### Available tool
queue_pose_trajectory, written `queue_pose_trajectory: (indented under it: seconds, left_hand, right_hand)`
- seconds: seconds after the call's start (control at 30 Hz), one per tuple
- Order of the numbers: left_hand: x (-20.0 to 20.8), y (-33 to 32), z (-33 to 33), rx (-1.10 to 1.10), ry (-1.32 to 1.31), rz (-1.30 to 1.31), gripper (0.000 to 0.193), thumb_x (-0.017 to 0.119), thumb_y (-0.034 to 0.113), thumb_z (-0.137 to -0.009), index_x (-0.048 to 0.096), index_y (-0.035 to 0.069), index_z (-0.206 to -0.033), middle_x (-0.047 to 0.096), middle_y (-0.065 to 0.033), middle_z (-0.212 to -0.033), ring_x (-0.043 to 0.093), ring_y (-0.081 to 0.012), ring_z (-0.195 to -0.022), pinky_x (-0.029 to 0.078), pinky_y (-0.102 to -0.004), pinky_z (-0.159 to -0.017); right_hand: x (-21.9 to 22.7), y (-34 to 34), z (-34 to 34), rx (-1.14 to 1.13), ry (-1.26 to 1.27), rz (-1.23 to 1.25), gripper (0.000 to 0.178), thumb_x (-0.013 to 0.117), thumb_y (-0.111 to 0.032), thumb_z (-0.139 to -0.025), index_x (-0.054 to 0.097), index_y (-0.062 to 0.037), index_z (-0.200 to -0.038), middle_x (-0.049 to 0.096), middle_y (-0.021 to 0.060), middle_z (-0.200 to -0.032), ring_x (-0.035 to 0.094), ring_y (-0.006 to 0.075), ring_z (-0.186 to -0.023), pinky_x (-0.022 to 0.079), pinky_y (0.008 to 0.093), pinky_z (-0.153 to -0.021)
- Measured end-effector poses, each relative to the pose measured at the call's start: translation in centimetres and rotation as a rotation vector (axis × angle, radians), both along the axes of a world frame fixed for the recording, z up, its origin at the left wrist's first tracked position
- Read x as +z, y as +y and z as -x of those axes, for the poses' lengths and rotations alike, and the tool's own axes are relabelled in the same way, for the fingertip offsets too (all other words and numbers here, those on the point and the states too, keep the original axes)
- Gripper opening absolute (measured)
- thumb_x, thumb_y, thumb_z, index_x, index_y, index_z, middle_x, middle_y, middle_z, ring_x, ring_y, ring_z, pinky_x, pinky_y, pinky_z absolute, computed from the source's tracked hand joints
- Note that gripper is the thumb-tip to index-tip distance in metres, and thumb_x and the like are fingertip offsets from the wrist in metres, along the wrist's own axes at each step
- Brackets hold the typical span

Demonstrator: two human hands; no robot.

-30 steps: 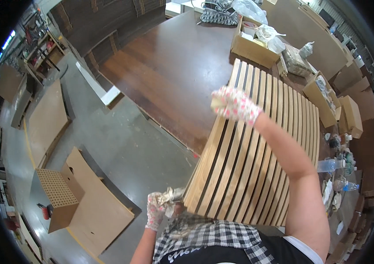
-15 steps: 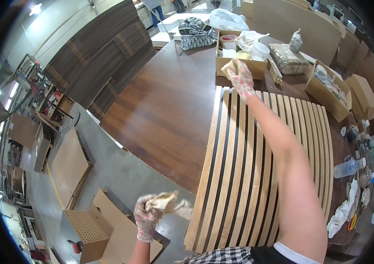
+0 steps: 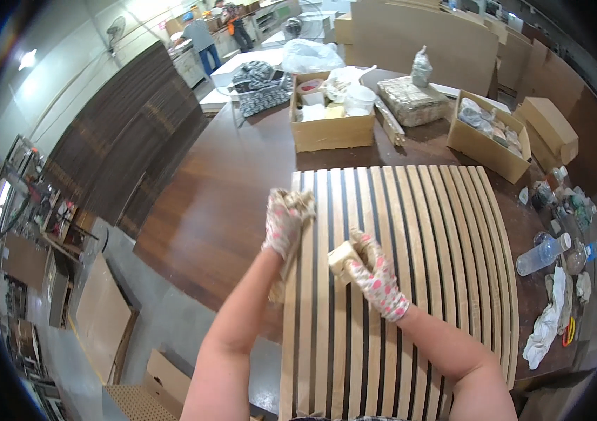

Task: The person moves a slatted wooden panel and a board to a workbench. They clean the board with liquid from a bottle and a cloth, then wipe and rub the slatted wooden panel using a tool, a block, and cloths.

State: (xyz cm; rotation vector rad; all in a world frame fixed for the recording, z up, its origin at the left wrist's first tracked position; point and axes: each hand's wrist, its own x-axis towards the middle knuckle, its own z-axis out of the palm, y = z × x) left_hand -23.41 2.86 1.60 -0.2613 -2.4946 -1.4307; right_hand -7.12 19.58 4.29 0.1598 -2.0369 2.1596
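A slatted wood panel, pale strips with dark grooves between, lies on the brown table in front of me. My left hand, in a white glove with pink spots, is closed on a crumpled beige rag at the panel's left edge. Part of the cloth hangs down below that hand along the edge. Over the left half of the slats is my right hand, gloved alike. Its fingers and thumb grip a small cream-coloured block; whether the block touches the slats I cannot tell.
Beyond the panel stands a cardboard box with tape and tubs; a wrapped block and a second open box are to its right. Plastic bottles and a white cloth lie on the right. Two people stand far back.
My left hand has brought the rag from beside the panel's near left corner up to its left edge. My right hand has drawn back from the far edge toward me. The view has shifted.
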Motion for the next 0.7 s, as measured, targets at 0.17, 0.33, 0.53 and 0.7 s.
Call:
queue_pose_trajectory:
  seconds: [0.17,0.33,0.53,0.7]
  left_hand:
    - [-0.4,-0.3,11.2,0.103,-0.035,0.094,0.023,0.06,0.013,-0.08,0.048,0.0,-0.096,0.061,-0.0168,-0.091,0.059,-0.025,-0.085,0.046,-0.0336,-0.074]
    - [2.2,1.9,6.9,0.092,-0.164,0.298,0.034,0.055,0.019,-0.08,0.051,0.003,-0.109,0.053,-0.0196,-0.111,0.053,-0.034,-0.102,0.044,-0.0392,-0.085]
    - [3.3,-0.9,-7.2,0.033,-0.226,0.251,0.06,0.058,0.012,-0.08,0.03,0.0,-0.131,0.047,-0.0209,-0.122,0.054,-0.0328,-0.103,0.046,-0.0368,-0.085]
    - [3.0,-4.6,-20.3,-0.005,-0.173,0.349,0.054,0.049,-0.001,-0.08,0.03,0.0,-0.131,0.052,-0.0181,-0.115,0.056,-0.0306,-0.099,0.047,-0.0356,-0.083]
  right_hand:
    - [0.8,-1.3,-0.3,0.067,-0.018,-0.04,0.054,0.057,-0.014,-0.083,0.034,0.0011,-0.13,0.047,0.0162,-0.121,0.047,0.0242,-0.111,0.04,0.0336,-0.095]
    - [0.9,-0.2,-0.1,0.002,-0.043,-0.177,0.055,0.058,-0.013,-0.083,0.034,0.0017,-0.13,0.047,0.0176,-0.122,0.048,0.0249,-0.111,0.04,0.0335,-0.094]
    - [0.7,-0.2,0.5,0.002,-0.045,-0.178,0.052,0.056,-0.011,-0.083,0.034,0.0017,-0.129,0.051,0.0195,-0.115,0.053,0.0261,-0.105,0.045,0.0323,-0.09]
    - [-0.4,-0.6,1.6,-0.05,0.031,-0.213,0.051,0.056,-0.015,-0.084,0.037,-0.0003,-0.129,0.054,0.0176,-0.108,0.056,0.0251,-0.099,0.047,0.0322,-0.087]
